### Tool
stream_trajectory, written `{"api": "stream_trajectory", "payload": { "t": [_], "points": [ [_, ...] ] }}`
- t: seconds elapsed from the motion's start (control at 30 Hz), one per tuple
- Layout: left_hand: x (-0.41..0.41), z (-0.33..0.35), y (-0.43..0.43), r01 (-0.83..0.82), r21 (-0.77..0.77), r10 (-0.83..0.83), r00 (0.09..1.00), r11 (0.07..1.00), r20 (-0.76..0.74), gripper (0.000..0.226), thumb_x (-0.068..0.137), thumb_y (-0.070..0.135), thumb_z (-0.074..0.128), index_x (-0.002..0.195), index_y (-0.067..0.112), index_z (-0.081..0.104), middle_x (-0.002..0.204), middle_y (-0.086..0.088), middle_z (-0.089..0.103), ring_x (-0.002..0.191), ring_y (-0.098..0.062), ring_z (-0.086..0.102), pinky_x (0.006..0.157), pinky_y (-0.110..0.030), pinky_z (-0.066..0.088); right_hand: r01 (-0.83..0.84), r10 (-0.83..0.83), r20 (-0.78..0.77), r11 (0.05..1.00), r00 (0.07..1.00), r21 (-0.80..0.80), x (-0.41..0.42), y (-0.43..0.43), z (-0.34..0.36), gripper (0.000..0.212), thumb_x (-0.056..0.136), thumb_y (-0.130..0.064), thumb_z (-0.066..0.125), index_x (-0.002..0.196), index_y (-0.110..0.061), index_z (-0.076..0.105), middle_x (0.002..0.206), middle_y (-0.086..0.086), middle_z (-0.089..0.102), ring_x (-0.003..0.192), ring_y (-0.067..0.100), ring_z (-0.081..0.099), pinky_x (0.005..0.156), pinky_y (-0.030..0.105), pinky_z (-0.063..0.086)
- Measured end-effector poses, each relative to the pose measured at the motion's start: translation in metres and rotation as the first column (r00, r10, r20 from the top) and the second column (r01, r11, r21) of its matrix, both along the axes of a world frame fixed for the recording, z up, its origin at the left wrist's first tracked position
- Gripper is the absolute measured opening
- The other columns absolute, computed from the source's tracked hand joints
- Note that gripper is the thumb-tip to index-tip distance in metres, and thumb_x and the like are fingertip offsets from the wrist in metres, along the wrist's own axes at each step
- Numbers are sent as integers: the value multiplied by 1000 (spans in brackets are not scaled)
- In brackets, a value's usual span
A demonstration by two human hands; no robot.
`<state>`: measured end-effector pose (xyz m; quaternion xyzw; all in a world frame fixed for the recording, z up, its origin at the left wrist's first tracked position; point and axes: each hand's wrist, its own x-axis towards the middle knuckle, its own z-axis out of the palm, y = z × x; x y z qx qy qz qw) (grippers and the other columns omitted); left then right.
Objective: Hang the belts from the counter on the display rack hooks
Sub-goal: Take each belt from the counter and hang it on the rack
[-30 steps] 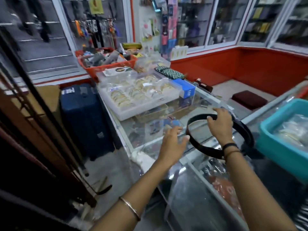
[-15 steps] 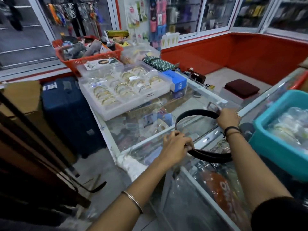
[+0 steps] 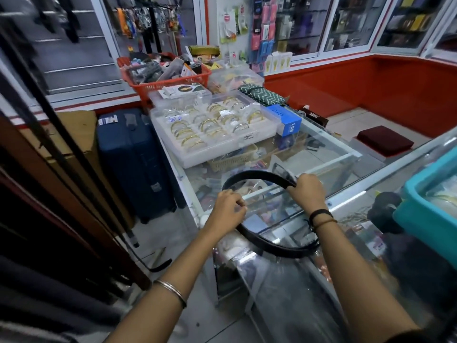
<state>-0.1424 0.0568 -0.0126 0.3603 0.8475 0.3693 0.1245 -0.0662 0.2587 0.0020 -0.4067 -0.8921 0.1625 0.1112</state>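
One black belt (image 3: 257, 175) curves in a loop above the glass counter (image 3: 329, 154). Two hands grip it: the left hand (image 3: 228, 206) closed on the near-left stretch, the right hand (image 3: 308, 190) closed on the far end, hiding the buckle. One clear tray of bangles (image 3: 210, 129) sits beyond, their count unclear.

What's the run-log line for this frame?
stage: belt pickup | left hand: shut on belt | right hand: shut on belt | belt: looped, over glass counter | hung: not yet
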Motion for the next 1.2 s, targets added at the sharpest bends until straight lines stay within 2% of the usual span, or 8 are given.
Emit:
{"api": "stream_trajectory", "payload": {
  "t": [0.13, 0.2, 0.37, 0.53, 0.67, 0.83, 1.0, 1.2],
  "points": [
    [2, 3, -13, 33, 30, -33, 999, 999, 4, 9, 89, 14, 59, 87, 9, 65, 112, -10, 66, 131, -26, 40, 109, -38, 31, 0, 0, 2, 999, 1000, -43, 3, -14, 12, 16, 84, -15, 60, 88, 1, 58, 103, 29, 64, 95, 42, 60, 68, 39, 43],
    [2, 10, -17, 1, 109, 3, 999, 994, -39, 7, 88, 15, 59, 84, 13, 65, 102, -8, 66, 115, -24, 50, 104, -43, 37, -32, 28, -70, 998, 997, -60, 6, -23, 20, 20, 84, -18, 61, 92, -1, 55, 102, 26, 63, 92, 41, 59, 64, 35, 38],
    [15, 64, -24, -91, 399, 67, 995, 912, 75, 18, 94, 18, 54, 102, 9, 66, 106, -4, 61, 104, -16, 56, 87, -25, 43, -181, 166, -321, 983, 933, -18, 20, -56, 65, 26, 87, -15, 59, 105, -3, 44, 86, 17, 58, 83, 37, 57, 60, 36, 37],
    [36, 129, -35, -137, 614, -20, 970, 777, 242, 19, 92, 33, 57, 107, 22, 61, 107, 10, 62, 96, -4, 62, 86, -33, 55, -353, 309, -573, 935, 759, 37, 29, -116, 127, 29, 84, -12, 65, 97, -14, 39, 95, 8, 57, 82, 22, 51, 61, 29, 31],
    [48, 178, -72, -289, 784, 10, 940, 549, 340, 9, 90, 14, 61, 92, 15, 53, 95, -2, 59, 81, -16, 65, 64, -29, 61, -478, 401, -710, 872, 579, 102, 33, -177, 174, 29, 81, -18, 70, 91, -23, 44, 90, -7, 54, 81, 8, 51, 68, 20, 36],
    [50, 221, -144, -375, 844, 70, 923, 384, 378, 7, 91, 8, 58, 95, 13, 56, 94, -8, 61, 72, -11, 68, 59, -28, 61, -688, 399, -849, 723, 346, 60, 26, -234, 213, 34, 84, -3, 63, 87, -35, 54, 92, -17, 62, 85, -2, 61, 68, 9, 48],
    [57, 262, -214, -327, 859, 170, 944, 394, 281, 21, 87, 14, 65, 106, 10, 58, 98, -5, 63, 81, -11, 66, 57, -24, 58, -860, 266, -940, 507, 214, -52, 11, -285, 244, 35, 82, -2, 67, 110, -22, 60, 100, -12, 66, 82, -14, 63, 77, 5, 51],
    [67, 313, -286, -261, 824, 453, 891, 502, 6, 19, 85, 27, 67, 103, 22, 62, 98, -6, 71, 87, -21, 70, 55, -33, 58, -942, 249, -968, 326, 0, 84, 2, -350, 286, 32, 81, -2, 66, 98, -28, 67, 87, -17, 76, 85, -5, 69, 70, 8, 53]
  ]
}}
